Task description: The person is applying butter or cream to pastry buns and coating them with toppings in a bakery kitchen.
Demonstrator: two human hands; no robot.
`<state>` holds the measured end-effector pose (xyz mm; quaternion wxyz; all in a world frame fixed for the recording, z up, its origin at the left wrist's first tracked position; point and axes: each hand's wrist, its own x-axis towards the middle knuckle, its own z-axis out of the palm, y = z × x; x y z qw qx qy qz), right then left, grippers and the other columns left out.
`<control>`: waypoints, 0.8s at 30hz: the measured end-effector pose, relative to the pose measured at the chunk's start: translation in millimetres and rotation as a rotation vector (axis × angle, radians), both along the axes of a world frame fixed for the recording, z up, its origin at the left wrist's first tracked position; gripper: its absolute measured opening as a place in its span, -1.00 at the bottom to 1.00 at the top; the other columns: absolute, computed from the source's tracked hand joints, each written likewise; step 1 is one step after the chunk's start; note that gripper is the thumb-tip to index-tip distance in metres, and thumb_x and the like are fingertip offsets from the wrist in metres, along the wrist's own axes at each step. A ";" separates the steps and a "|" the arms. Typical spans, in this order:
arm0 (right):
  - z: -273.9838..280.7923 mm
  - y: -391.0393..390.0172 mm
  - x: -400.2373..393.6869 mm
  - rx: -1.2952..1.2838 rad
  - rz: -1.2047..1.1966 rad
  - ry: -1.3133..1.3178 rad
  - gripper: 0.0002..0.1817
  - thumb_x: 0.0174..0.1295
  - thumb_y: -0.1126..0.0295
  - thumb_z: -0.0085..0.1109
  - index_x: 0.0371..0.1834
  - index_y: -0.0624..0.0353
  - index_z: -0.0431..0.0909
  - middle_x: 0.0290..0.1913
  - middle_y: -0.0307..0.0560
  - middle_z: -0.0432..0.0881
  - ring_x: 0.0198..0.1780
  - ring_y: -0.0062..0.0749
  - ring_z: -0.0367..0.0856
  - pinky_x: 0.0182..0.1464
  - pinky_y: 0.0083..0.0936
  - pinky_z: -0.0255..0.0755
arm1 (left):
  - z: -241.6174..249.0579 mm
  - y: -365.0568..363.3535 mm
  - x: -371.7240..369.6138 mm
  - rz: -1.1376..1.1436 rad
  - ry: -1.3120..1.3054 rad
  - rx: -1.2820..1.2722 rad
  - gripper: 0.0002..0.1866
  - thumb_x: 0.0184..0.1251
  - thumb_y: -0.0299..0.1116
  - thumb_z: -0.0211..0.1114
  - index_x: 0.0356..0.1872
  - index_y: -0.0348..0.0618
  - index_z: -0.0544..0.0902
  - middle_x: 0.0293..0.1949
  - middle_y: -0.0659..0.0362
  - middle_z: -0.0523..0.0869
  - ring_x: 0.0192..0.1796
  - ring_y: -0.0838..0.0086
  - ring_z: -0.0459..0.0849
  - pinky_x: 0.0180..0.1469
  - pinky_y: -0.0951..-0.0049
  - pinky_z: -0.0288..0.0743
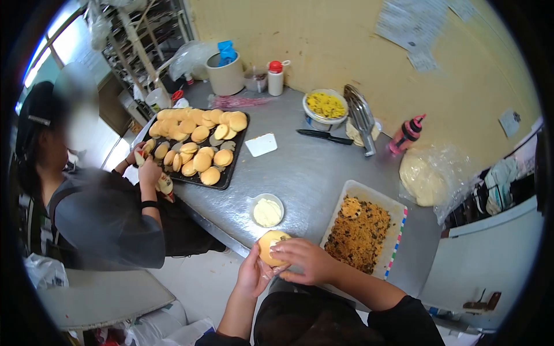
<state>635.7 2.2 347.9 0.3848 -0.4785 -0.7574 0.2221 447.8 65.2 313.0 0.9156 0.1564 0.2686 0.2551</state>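
Observation:
Near the table's front edge my left hand (pixel 254 272) holds a round golden cake (pixel 266 247) from the left and below. Over the cake's right side, my right hand (pixel 303 260) has its fingers bent against the top, where a little white cream shows; its fingertips are partly hidden. Just beyond the cake stands a small bowl of pale cream (pixel 267 213). To the right of my right hand, a white tub (pixel 399 233) holds orange-brown crumbs with dark bits (pixel 362 236).
A co-worker (pixel 104 207) at the left holds a piping bag (pixel 165 185) beside a black tray (pixel 229 173) of cakes. Further back lie a white scraper (pixel 261 145), a knife (pixel 324 136), a yellow-filled tub (pixel 325 121), tongs (pixel 360 118), a pink bottle (pixel 407 134) and bagged dough (pixel 424 177).

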 end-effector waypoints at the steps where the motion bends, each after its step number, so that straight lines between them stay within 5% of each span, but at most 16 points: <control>1: 8.7 -9.9 5.3 0.064 -0.013 -0.129 -0.50 0.17 0.17 0.28 0.18 0.06 0.51 0.17 -0.08 0.53 0.23 -0.25 0.47 0.31 -0.31 0.26 | 8.4 -3.9 7.7 -0.021 0.012 -0.023 -0.47 0.57 0.03 -0.25 0.33 -0.11 0.29 0.25 0.02 0.49 0.22 0.16 0.54 0.13 0.10 0.53; 6: 38.7 -62.6 44.2 0.288 -0.117 -0.488 -0.42 0.18 -0.01 0.22 0.23 0.01 0.50 0.32 -0.21 0.45 0.35 -0.39 0.37 0.42 -0.18 0.11 | 53.9 -10.8 32.7 -0.243 -0.190 -0.124 -0.46 0.58 -0.04 -0.24 0.44 -0.07 0.16 0.32 0.03 0.40 0.28 0.18 0.49 0.24 0.01 0.46; 13: 72.1 -99.9 69.2 0.123 -0.354 -0.334 -0.27 0.20 -0.19 0.09 0.31 0.10 0.40 0.36 -0.04 0.38 0.42 -0.21 0.28 0.42 -0.17 0.05 | 84.5 -21.1 73.4 -0.429 -0.146 -0.021 -0.35 0.53 0.11 -0.24 0.47 -0.05 0.11 0.40 0.00 0.32 0.35 0.08 0.41 0.27 -0.18 0.35; 17: 83.1 -105.6 48.4 -0.025 -0.483 -0.376 -0.19 0.19 -0.26 0.02 0.37 0.08 0.32 0.42 -0.03 0.30 0.46 -0.20 0.21 0.42 0.06 -0.05 | 92.8 -37.1 97.4 -0.492 -0.222 0.021 -0.30 0.52 0.19 -0.36 0.51 -0.02 0.01 0.44 0.12 0.24 0.46 0.28 0.22 0.38 0.03 0.23; 20: 82.6 -126.8 38.9 -0.025 -0.579 -0.440 -0.20 0.22 -0.29 -0.07 0.37 0.05 0.34 0.42 -0.07 0.31 0.46 -0.30 0.22 0.42 0.21 -0.21 | 78.7 -43.7 108.9 -0.458 -0.515 -0.114 -0.32 0.53 0.16 -0.36 0.51 -0.02 0.01 0.43 0.12 0.25 0.41 0.30 0.30 0.33 0.13 0.30; 21: 82.7 -135.9 38.3 -0.007 -0.609 -0.486 -0.20 0.22 -0.30 -0.09 0.37 0.05 0.34 0.42 -0.08 0.31 0.46 -0.32 0.22 0.43 0.20 -0.24 | 91.6 -50.7 111.0 -0.419 -0.284 -0.005 -0.35 0.54 0.14 -0.37 0.49 0.00 0.07 0.42 0.12 0.28 0.37 0.33 0.35 0.27 0.23 0.34; 24: 81.6 -149.5 48.8 0.052 -0.666 -0.524 -0.19 0.25 -0.34 -0.18 0.35 0.06 0.36 0.41 -0.11 0.33 0.45 -0.38 0.24 0.44 0.21 -0.31 | 92.4 -60.0 116.8 -0.408 -0.169 0.028 -0.38 0.55 0.13 -0.36 0.47 0.03 0.14 0.41 0.16 0.30 0.37 0.35 0.34 0.28 0.23 0.32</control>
